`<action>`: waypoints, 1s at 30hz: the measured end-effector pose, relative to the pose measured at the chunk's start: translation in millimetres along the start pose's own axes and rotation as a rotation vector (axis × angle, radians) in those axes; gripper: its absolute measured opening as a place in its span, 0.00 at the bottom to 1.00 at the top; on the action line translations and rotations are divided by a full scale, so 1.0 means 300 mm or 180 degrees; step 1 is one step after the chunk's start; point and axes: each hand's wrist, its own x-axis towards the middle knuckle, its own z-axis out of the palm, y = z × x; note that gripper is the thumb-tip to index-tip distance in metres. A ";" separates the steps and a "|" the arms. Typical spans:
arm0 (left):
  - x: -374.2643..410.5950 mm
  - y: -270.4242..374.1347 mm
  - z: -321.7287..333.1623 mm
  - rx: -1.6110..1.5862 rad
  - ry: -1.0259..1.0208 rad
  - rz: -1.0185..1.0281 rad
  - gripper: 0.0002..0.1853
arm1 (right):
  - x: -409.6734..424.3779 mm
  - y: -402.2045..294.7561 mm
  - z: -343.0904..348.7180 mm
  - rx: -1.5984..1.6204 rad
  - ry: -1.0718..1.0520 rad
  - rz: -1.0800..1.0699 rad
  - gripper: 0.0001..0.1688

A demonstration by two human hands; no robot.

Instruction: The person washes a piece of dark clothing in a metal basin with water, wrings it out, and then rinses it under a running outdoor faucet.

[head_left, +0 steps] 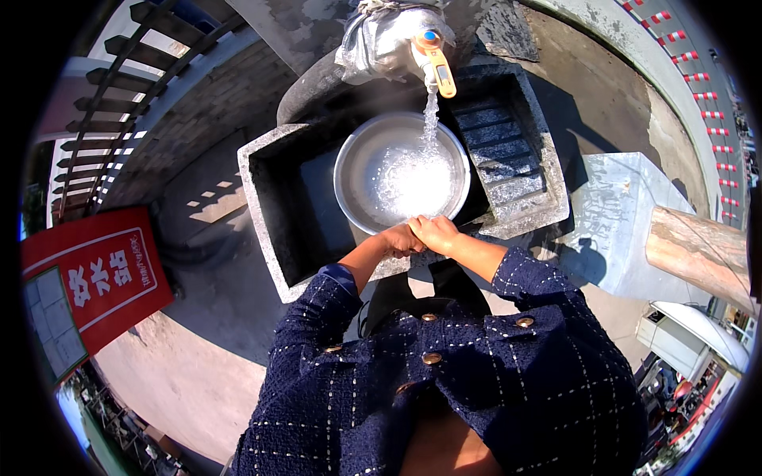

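Observation:
Water (430, 119) streams from a tap with an orange lever handle (442, 72) into a round metal basin (344, 181). Bright glare covers much of the water surface in the basin. The basin rests in a dark stone sink (262, 238). My left hand (400, 239) and my right hand (437, 233) meet at the basin's near rim, above the sink's front edge. Their fingers are curled and overlap. Whether they grip the rim or only each other is hidden by the hands themselves.
A ribbed stone washboard slope (503, 149) forms the sink's right side. White plastic sheeting (381, 47) wraps the pipe behind the tap. To the left stand a red sign with writing (113, 279) and a wooden picket fence (110, 104). A log (696, 250) lies at right.

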 end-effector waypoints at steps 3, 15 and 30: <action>0.094 -0.094 0.053 0.1908 0.1814 0.0570 0.20 | 0.031 -0.003 0.006 0.0002 -0.0320 0.0168 0.15; 0.043 -0.066 0.105 0.1999 0.2162 0.0083 0.28 | 0.055 -0.003 -0.005 0.0526 -0.1162 0.0586 0.25; -0.096 -0.156 -0.066 0.0393 0.2878 -0.0069 0.39 | 0.054 0.026 -0.106 0.4283 -0.0742 0.2277 0.29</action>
